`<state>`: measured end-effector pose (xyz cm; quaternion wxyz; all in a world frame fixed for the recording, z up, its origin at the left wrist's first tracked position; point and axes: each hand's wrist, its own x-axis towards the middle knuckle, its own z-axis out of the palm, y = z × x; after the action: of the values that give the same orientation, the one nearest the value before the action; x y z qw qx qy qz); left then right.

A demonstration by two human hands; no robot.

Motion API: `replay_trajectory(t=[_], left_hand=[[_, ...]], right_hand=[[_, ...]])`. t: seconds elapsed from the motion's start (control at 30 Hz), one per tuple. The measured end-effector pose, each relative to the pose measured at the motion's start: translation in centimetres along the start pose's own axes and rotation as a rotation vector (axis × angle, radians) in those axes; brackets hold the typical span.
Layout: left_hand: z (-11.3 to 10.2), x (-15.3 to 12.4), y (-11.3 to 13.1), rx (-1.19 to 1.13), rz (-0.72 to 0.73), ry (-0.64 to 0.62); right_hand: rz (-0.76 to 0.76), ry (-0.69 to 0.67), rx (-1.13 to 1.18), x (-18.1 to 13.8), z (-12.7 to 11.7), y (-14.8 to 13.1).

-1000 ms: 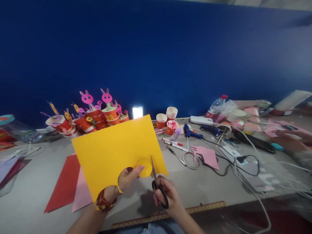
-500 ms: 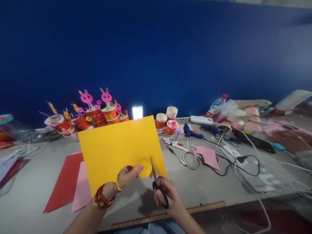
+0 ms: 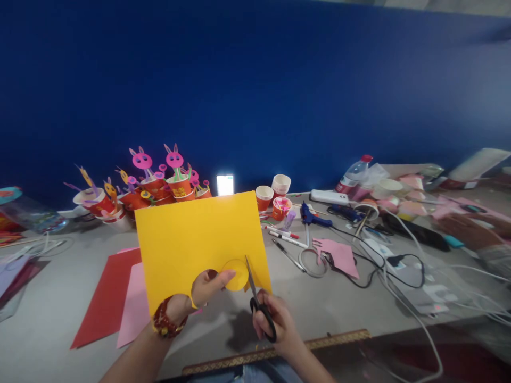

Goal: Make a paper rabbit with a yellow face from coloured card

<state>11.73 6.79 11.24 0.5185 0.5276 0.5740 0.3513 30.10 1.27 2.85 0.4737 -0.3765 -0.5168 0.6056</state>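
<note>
My left hand (image 3: 208, 290) pinches a large sheet of yellow paper (image 3: 191, 234) near its lower edge, thumb on top and fingers hidden beneath. A drawn circle (image 3: 237, 275) lies by the thumb tip, partly cut round along its right side. Rounded notches are cut out of the lower edge around the hand and wrist. My right hand (image 3: 273, 319) is closed around the black handles of a pair of scissors (image 3: 255, 298). Their blades point up and away, in the paper along the circle's right side. The sheet is held above the table.
Red (image 3: 106, 298) and pink paper (image 3: 133, 314) lie at left. Paper cups with bunny figures (image 3: 175, 181) stand behind. Farther right are pens (image 3: 287, 254), a blue glue gun (image 3: 313, 215), a pink scrap (image 3: 338, 255), cables and a power strip. Another person's hand (image 3: 475, 229) is at far right.
The yellow sheet has turned and shifted slightly, its upper left corner moving right. The scissors and both hands stay in nearly the same place.
</note>
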Motion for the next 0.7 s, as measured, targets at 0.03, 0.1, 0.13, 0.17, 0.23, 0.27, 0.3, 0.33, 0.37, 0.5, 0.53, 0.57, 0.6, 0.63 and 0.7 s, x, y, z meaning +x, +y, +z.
replay_trajectory(t=[0.03, 0.1, 0.13, 0.17, 0.23, 0.27, 0.3, 0.33, 0.37, 0.5, 0.53, 0.57, 0.6, 0.63, 0.7], left_hand=[[-0.1, 0.1, -0.2, 0.025, 0.009, -0.002], [-0.3, 0.4, -0.7, 0.067, 0.028, 0.004], [-0.3, 0.5, -1.0, 0.074, 0.03, 0.016], [-0.3, 0.5, -1.2, 0.073, 0.033, 0.027], [0.0, 0.5, -1.5, 0.047, 0.061, 0.059], [0.3, 0.4, -1.6, 0.023, 0.088, 0.076], [0.7, 0.4, -1.6, -0.004, 0.123, 0.092], [1.0, 0.3, -1.6, -0.031, 0.161, 0.098], [1.4, 0.2, -1.7, -0.051, 0.196, 0.094], [2.1, 0.1, -1.8, 0.032, 0.312, 0.093], [2.1, 0.1, -1.8, 0.079, 0.333, 0.115], [2.0, 0.1, -1.8, 0.122, 0.347, 0.137], [1.9, 0.1, -1.8, 0.154, 0.353, 0.15], [1.7, 0.1, -1.7, 0.176, 0.353, 0.153], [1.4, 0.1, -1.7, 0.187, 0.34, 0.157]], right_hand=[[0.004, 0.007, 0.008, 0.0, 0.0, 0.1], [0.007, 0.02, 0.026, 0.0, 0.1, 0.2], [0.007, 0.025, 0.033, 0.0, 0.1, 0.4], [0.005, 0.033, 0.037, 0.0, 0.1, 0.5], [-0.007, 0.043, 0.035, 0.1, 0.1, 0.8], [-0.015, 0.046, 0.03, 0.2, 0.2, 1.0], [-0.023, 0.052, 0.027, 0.3, 0.2, 1.1], [-0.029, 0.056, 0.027, 0.4, 0.3, 1.2], [-0.032, 0.06, 0.033, 0.5, 0.4, 1.3], [0.017, 0.054, 0.084, 0.2, 0.8, 1.0], [0.054, 0.028, 0.091, 0.0, 0.8, 0.7], [0.104, -0.004, 0.101, -0.4, 0.7, 0.3], [0.162, -0.043, 0.113, -0.7, 0.7, -0.1], [0.224, -0.081, 0.129, -1.1, 0.5, -0.6], [0.325, -0.129, 0.165, -1.7, 0.2, -1.7]])
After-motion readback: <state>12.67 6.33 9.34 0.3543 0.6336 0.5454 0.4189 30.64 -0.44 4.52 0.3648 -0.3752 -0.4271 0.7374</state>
